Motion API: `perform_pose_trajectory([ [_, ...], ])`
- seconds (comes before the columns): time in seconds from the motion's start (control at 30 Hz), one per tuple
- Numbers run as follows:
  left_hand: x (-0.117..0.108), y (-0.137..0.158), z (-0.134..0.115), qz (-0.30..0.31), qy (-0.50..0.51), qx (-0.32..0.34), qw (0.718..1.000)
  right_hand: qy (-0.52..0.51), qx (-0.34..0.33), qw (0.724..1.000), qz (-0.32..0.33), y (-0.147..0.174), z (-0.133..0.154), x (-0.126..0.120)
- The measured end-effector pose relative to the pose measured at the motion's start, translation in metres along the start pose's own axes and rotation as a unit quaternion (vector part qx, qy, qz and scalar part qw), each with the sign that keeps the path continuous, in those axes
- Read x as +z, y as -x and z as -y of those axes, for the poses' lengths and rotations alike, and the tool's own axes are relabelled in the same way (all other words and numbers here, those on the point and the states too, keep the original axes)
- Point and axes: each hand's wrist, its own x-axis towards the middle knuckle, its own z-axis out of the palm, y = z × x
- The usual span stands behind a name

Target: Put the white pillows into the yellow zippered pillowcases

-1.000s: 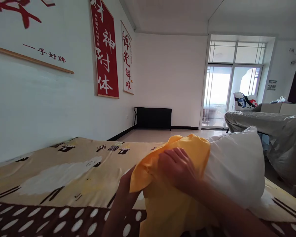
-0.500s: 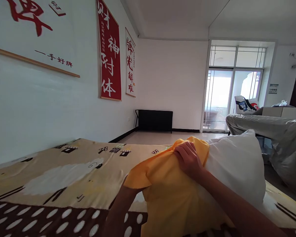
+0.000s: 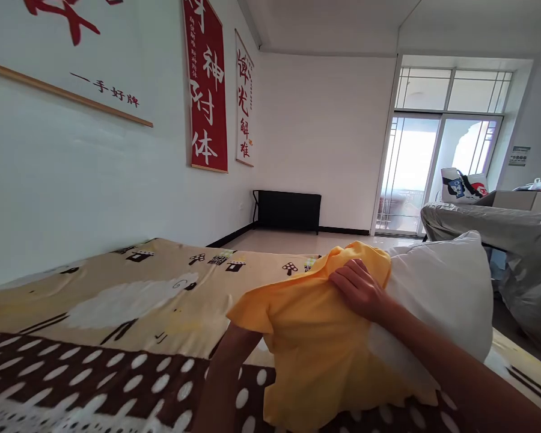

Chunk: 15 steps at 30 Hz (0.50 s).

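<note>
A yellow pillowcase (image 3: pixel 315 361) is draped partly over a white pillow (image 3: pixel 446 291), covering its left end. My right hand (image 3: pixel 358 288) lies on top with its fingers closed on the pillowcase near the pillow's upper edge. My left forearm (image 3: pixel 234 355) goes up under the loose left edge of the pillowcase. The cloth hides my left hand, so its fingers and whatever they hold cannot be seen. The pillow rests on a bed with a beige sheep-print blanket (image 3: pixel 130 300), bordered in brown with white ovals.
A black folded panel-like item (image 3: pixel 288 210) stands against the far wall. Right of the bed is furniture under a silvery plastic cover (image 3: pixel 523 222), with a printed bag (image 3: pixel 464 187) behind it. Scrolls, one a red banner (image 3: pixel 207 90), hang on the left wall. Glass doors (image 3: pixel 410 168) are at the back.
The view has tilted down and shifted slightly left. More of the pillowcase's lower edge and the white pillow beneath it shows. Both arms stay nearly in the same place on the pillowcase.
</note>
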Motion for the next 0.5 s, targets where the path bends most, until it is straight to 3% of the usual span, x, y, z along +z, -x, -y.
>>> perform_pose_trajectory([
  [0.23, -0.008, 0.0, 0.005, 0.002, 0.043, -0.033, 0.999, 0.01, -0.013, 1.0, 0.016, 0.0, 0.001, 0.0],
  [0.5, -0.011, 0.002, 0.014, -0.005, 0.079, 0.019, 0.997, 0.005, 0.0, 1.0, 0.02, 0.001, 0.0, 0.007],
])
